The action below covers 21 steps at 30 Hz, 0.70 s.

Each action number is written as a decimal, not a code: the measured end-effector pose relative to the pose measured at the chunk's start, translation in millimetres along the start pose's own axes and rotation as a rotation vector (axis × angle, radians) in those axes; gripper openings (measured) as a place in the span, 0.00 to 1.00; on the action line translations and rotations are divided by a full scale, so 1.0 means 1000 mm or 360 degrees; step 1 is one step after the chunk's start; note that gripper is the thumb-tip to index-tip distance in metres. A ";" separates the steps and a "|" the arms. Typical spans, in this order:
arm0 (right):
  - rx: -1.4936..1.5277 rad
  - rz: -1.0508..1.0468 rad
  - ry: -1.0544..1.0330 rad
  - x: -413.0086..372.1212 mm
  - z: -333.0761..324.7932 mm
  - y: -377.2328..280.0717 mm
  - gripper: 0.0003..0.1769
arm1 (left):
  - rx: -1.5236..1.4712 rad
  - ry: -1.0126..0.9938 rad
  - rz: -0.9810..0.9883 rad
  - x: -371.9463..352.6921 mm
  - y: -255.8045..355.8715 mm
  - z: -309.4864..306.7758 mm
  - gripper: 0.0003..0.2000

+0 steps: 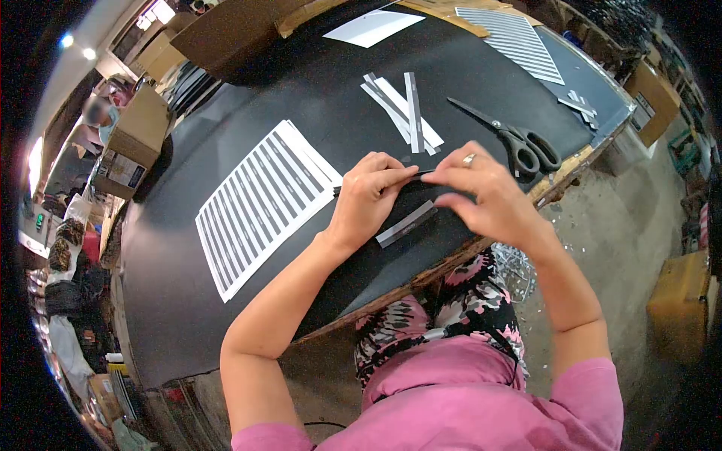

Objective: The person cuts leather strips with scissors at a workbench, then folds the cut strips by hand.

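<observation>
Both of my hands meet above the black table near its front edge. My left hand (370, 197) pinches the left end of a thin dark strip (426, 172). At the strip's other end, the thumb of my right hand (481, 188) is apart from its fingers, and the fingertips touch or nearly touch the strip; their hold is unclear. Just below lies a short grey strip (407, 224). Beyond my hands, several grey and white strips (415, 113) lie crossed. Black scissors (519, 141) rest to the right. A stack of striped sheets (263, 203) is at the left.
A white sheet (374, 28) lies at the table's far side, with another striped sheet (515, 45) and small paper pieces (580, 107) at the right. A cardboard box (135, 143) stands past the left edge, near a person (104, 120). Paper scraps lie on the floor.
</observation>
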State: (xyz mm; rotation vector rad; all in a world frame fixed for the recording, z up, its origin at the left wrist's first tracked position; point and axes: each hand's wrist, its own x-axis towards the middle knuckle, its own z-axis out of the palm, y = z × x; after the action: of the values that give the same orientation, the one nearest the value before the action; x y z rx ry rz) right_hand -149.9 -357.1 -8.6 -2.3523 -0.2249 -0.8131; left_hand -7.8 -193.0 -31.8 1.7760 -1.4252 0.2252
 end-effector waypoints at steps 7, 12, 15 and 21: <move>0.0007 0.0025 -0.0473 0.003 0.011 -0.006 0.14 | -0.0035 0.0025 0.0032 -0.001 -0.003 0.002 0.14; 0.0129 0.0266 -0.0562 0.010 0.009 -0.011 0.11 | -0.0036 0.0014 0.0039 -0.001 -0.005 0.002 0.14; 0.0473 0.0610 -0.0707 0.014 0.006 -0.016 0.09 | -0.0062 0.0010 0.0029 0.000 -0.004 0.001 0.13; 0.0222 0.0169 -0.0337 0.001 -0.005 0.001 0.07 | -0.0089 -0.0004 0.0027 0.001 -0.007 0.001 0.12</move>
State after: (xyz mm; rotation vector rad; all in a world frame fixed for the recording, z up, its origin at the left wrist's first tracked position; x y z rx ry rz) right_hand -151.2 -360.5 -5.3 -2.2952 -0.2351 -0.4822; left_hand -1.6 -194.3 -34.8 1.7197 -1.4357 0.1901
